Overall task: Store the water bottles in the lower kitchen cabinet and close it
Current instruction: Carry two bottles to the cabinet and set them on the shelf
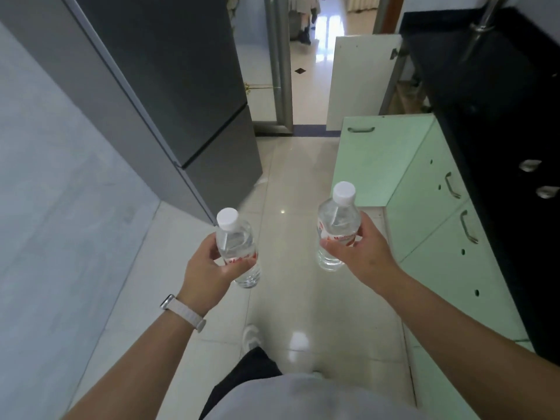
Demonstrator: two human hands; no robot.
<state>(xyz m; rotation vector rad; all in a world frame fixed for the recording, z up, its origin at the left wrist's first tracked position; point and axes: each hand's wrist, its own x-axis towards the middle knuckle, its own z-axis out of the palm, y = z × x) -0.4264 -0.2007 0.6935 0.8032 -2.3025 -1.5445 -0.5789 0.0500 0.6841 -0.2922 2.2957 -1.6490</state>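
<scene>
My left hand [209, 268] grips a clear water bottle [236, 237] with a white cap and a red label, held upright above the floor. In my right hand [360, 253] is a second clear water bottle [336, 219] of the same kind, also upright. The lower kitchen cabinets [448, 247] run along the right, pale green with metal handles. One green cabinet door [372, 159] stands swung open into the aisle, just beyond the right bottle. Farther back a white door [360, 83] is open too. The inside of the nearer cabinet is hidden from here.
A grey fridge [169, 86] stands on the left, a pale wall beside it. A black countertop [497, 116] with a tap tops the cabinets. A glossy tiled floor [294, 183] forms a narrow aisle leading to a doorway ahead. My shoe and legs show below.
</scene>
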